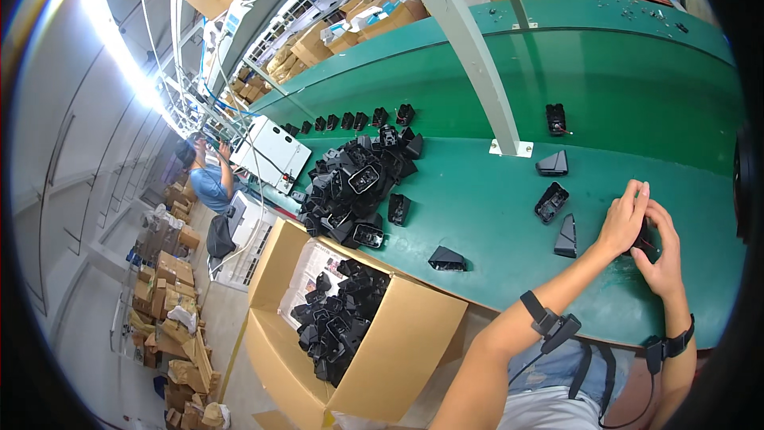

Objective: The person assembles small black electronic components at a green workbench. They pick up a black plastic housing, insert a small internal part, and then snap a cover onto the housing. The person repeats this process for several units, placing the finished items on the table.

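Low over the green workbench (pixel 493 231), at the right, my left hand (pixel 621 221) and my right hand (pixel 662 253) close around a black plastic housing (pixel 646 245). The fingers hide most of this piece. Left of my hands stands a wedge-shaped black cover (pixel 566 236). An open black housing (pixel 551 202) shows its hollow inside, and another black cover (pixel 552 163) lies beyond it. Farther back, a black housing with small wires (pixel 555 119) sits on the green strip.
A heap of black housings (pixel 350 179) covers the bench's left part, with a row of them (pixel 347 121) behind. A cardboard box (pixel 398 342) full of black parts stands at the bench edge. One grey post (pixel 469 48) rises from the bench. Another person (pixel 211 179) is far left.
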Available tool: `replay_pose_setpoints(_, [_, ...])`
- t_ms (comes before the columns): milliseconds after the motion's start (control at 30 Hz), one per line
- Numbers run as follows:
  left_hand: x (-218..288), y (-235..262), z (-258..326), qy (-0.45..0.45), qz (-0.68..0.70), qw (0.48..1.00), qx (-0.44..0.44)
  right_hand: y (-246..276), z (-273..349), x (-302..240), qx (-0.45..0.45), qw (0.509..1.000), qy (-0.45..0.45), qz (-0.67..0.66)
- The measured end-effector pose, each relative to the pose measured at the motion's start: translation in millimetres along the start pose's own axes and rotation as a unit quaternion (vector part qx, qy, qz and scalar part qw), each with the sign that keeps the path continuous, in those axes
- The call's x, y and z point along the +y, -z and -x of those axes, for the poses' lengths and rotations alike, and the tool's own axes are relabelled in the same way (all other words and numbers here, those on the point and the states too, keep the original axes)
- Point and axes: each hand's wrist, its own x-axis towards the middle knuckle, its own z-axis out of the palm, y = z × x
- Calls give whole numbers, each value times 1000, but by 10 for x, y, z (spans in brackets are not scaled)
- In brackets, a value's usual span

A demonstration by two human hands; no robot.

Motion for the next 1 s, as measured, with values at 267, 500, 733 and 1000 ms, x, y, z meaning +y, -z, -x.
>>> replay_pose_setpoints(267, [16, -13, 14, -3, -25, 1000, 9, 63, -80, 55, -21, 997, 39, 58])
replay_pose_setpoints(500, [67, 113, -6, -161, -169, 962, 144, 349, -907, 212, -6, 978, 112, 179])
replay_pose_setpoints(733, [-5, 21, 0, -100, -318, 943, 21, 599, -1406, 1315, -39, 942, -36, 332])
replay_pose_setpoints(1000, [-124, 116, 131, -50, -399, 914, -54, 740, -1219, 1265, -56, 947, 5, 318])
